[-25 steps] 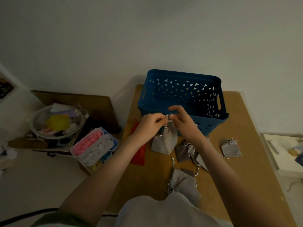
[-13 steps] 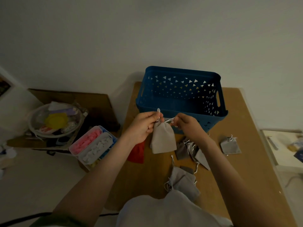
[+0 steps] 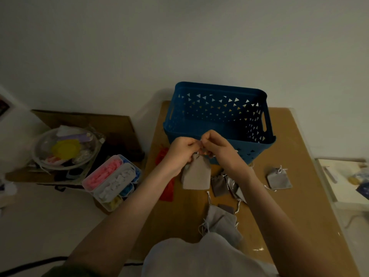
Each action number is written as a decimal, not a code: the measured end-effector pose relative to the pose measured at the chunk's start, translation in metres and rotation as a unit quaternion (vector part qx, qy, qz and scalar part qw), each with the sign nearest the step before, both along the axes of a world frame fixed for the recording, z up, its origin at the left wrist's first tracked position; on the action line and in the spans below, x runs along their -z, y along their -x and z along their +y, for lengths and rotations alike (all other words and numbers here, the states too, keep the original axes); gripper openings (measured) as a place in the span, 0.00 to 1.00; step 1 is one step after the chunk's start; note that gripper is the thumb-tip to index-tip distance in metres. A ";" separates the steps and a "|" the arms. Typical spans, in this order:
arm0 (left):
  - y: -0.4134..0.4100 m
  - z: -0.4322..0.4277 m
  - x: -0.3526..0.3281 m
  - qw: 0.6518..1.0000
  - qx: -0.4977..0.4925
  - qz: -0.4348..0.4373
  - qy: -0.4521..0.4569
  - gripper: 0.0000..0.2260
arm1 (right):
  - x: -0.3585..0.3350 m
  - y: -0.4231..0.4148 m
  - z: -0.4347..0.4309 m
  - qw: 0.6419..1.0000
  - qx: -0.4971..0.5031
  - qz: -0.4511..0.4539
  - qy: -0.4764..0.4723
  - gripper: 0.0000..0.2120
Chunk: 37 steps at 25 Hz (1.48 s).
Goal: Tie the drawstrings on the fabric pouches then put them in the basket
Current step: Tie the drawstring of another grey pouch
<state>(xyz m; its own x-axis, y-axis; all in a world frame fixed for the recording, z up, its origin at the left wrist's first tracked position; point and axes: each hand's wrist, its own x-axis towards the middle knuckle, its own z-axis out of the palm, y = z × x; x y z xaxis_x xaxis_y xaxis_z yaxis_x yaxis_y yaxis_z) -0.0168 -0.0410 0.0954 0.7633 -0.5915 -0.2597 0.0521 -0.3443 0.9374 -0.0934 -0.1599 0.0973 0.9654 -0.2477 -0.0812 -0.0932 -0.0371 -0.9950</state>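
Fingers (image 3: 192,144) of the left hand (image 3: 179,154) and right hand (image 3: 219,149) are pinching tight on the drawstrings (image 3: 197,153) of a grey pouch (image 3: 196,175) hanging just before the blue basket (image 3: 219,90), seemingly mid-knot, while several more pouches (image 3: 278,178) are lying on the counter (image 3: 299,206), waiting, none showing inside.

Dim, flat light mutes the colours. The blue basket (image 3: 219,90) casts a soft shadow on the wall (image 3: 179,41) to its left; far to either side, things blur.
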 end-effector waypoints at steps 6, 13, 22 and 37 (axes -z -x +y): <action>0.004 0.001 -0.001 0.999 0.017 -0.052 -0.005 0.12 | 0.002 0.000 0.004 0.988 0.043 -0.005 0.149 0.10; 0.008 0.001 -0.004 0.984 0.020 -0.177 -0.006 0.08 | 0.005 -0.004 0.002 0.982 0.112 -0.005 0.149 0.06; 0.009 -0.009 -0.006 0.991 -0.063 -0.115 0.026 0.14 | 0.002 -0.002 0.008 0.980 0.156 -0.052 0.116 0.09; 0.006 -0.008 0.000 0.990 -0.053 -0.120 -0.042 0.10 | -0.005 -0.010 0.009 0.949 0.185 0.031 0.255 0.08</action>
<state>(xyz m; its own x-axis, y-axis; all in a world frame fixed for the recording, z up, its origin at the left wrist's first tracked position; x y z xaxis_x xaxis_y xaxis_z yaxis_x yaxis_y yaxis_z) -0.0226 -0.0494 0.0954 0.8661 -0.4883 -0.1072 -0.1294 -0.4260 0.8954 -0.0832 -0.1508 0.1023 0.8017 -0.5914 0.0869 -0.2509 -0.4649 -0.8491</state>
